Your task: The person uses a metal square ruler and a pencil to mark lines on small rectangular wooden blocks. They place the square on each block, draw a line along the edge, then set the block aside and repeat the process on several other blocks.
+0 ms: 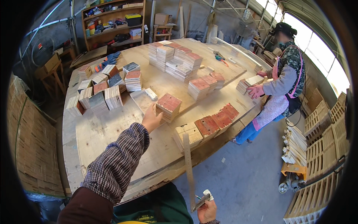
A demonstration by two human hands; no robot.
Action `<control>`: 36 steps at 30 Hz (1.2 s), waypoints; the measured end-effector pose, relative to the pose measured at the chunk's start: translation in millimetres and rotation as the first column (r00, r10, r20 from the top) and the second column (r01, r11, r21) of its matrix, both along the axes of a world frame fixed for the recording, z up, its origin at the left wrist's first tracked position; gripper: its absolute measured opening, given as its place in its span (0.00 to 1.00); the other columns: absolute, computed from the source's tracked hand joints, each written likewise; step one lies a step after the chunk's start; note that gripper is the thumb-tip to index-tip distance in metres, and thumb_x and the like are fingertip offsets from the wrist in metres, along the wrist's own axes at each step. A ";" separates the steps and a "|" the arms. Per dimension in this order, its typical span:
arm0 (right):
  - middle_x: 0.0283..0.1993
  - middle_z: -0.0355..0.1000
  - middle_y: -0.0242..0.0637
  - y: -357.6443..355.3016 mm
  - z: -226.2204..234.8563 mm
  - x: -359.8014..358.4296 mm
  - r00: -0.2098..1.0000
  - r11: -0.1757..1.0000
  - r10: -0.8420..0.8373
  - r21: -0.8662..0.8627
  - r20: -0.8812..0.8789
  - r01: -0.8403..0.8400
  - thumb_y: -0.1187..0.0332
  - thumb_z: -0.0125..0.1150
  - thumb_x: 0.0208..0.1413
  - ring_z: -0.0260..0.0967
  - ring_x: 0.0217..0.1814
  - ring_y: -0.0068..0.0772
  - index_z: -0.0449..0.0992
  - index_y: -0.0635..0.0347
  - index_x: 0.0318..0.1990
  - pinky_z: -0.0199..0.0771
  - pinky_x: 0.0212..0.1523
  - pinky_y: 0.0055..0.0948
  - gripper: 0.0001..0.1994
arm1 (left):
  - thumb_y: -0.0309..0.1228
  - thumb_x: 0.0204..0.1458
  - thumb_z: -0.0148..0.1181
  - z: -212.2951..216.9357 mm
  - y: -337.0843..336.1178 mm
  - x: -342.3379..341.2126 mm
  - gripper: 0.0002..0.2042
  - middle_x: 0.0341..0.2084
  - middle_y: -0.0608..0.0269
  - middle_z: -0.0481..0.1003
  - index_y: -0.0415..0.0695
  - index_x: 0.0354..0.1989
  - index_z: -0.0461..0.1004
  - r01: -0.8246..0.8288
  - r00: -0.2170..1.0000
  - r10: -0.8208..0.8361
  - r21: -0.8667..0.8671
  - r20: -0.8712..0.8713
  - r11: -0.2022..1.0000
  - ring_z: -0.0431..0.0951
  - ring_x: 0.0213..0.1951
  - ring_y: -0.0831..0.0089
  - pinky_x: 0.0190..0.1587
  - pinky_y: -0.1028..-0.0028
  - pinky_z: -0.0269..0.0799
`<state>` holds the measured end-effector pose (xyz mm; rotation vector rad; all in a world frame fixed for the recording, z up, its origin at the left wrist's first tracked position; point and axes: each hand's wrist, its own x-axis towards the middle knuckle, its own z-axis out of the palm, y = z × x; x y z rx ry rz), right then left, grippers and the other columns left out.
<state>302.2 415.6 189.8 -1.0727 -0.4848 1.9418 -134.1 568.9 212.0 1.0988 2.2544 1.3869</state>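
Note:
My left hand (151,119) reaches over the table and grips the near left corner of a red-topped stack of square plywood pieces (169,105). My right hand (207,212), low in the view beyond the table's edge, is closed on a carpenter's square (189,170). Its long blade points up toward the near row of stacks. A pencil (198,196) and a small white piece (208,194) show at the same hand; how they are held is hard to make out. Pale-topped plywood pieces (189,133) and red-topped ones (218,120) form the near row.
More stacks (106,86) stand at the left and others (173,59) at the back of the wooden table (100,138). Gloves (108,61) and pliers (220,57) lie there too. At the right, a co-worker (281,74) in pink gloves handles a stack. Slatted wood (313,198) fills the right side.

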 end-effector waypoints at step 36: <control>0.50 0.72 0.39 -109.2 -28.7 -192.6 0.873 0.804 0.465 0.344 0.145 -0.485 0.78 0.54 0.60 0.72 0.45 0.27 0.59 0.68 0.62 0.76 0.46 0.28 0.22 | 0.23 0.62 0.52 -87.4 -430.3 76.9 0.09 0.33 0.66 0.74 0.35 0.48 0.71 -0.252 0.877 0.047 0.374 0.479 0.893 0.73 0.34 0.81 0.39 0.81 0.71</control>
